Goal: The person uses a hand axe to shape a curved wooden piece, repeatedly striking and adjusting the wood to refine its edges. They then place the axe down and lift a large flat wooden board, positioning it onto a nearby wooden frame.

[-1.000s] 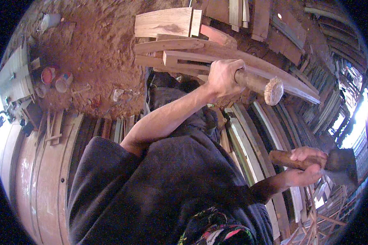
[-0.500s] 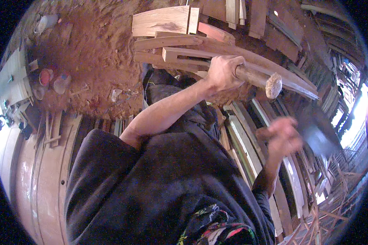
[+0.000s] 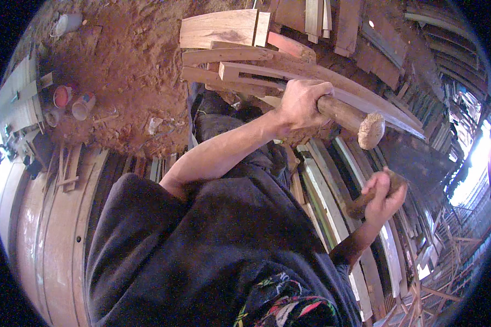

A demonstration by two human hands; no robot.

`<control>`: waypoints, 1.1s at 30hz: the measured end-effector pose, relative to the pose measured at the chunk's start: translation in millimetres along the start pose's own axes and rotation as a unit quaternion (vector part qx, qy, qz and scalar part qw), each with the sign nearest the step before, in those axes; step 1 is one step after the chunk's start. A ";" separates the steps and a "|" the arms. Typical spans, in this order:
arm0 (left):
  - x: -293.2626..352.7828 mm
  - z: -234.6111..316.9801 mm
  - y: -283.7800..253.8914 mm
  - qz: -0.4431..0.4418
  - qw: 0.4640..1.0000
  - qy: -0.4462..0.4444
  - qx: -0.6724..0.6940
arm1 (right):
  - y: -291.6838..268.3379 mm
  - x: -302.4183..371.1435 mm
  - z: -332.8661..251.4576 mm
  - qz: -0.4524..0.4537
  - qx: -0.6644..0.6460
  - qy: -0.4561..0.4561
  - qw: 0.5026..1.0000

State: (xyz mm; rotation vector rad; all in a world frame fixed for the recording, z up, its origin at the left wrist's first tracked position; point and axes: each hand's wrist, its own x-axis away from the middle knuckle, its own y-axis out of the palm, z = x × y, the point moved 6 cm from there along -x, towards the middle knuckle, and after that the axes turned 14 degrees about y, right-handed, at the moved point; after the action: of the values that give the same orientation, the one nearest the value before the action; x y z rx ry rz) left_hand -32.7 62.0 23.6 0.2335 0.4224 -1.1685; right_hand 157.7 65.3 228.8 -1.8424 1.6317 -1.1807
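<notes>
My left hand is closed around the thick round wooden handle of a chisel, whose frayed, flattened butt points right and toward me. The chisel's blade is mostly hidden by the hand. Just beyond it lies a slotted timber, with a long narrow slot cut in its upper face. Lower right, my right hand grips a stout wooden handle, held apart from the chisel's butt. I cannot make out the head of that tool against the dark background.
Curved timbers and a pale wood block lie beside the slotted piece. Long boards are stacked at right. Buckets stand on the dirt ground at left, near large planks.
My right hand has come down a little from a blurred swing, and its wooden handle now shows clearly. My left hand and the chisel have shifted slightly right and nearer.
</notes>
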 end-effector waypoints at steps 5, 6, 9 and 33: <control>10.2 -20.7 9.1 -0.008 1.000 -0.012 0.007 | -29.6 12.4 -16.4 0.036 -0.055 -0.077 0.995; 11.0 -23.1 10.2 -0.006 1.000 -0.009 -0.001 | -34.2 14.2 -22.3 0.065 -0.076 -0.094 0.990; 10.4 -24.6 11.5 0.002 1.000 -0.007 -0.008 | -47.8 20.2 -40.6 0.086 -0.191 -0.154 0.966; 1.2 -20.8 21.1 0.010 0.999 -0.043 -0.003 | -51.5 14.9 -28.3 0.048 -0.230 -0.107 0.966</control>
State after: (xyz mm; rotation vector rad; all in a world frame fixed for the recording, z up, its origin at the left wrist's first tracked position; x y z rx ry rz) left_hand -16.9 77.1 3.5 0.1809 0.3468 -1.1522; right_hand 165.4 69.4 288.9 -2.0433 1.9563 -0.5627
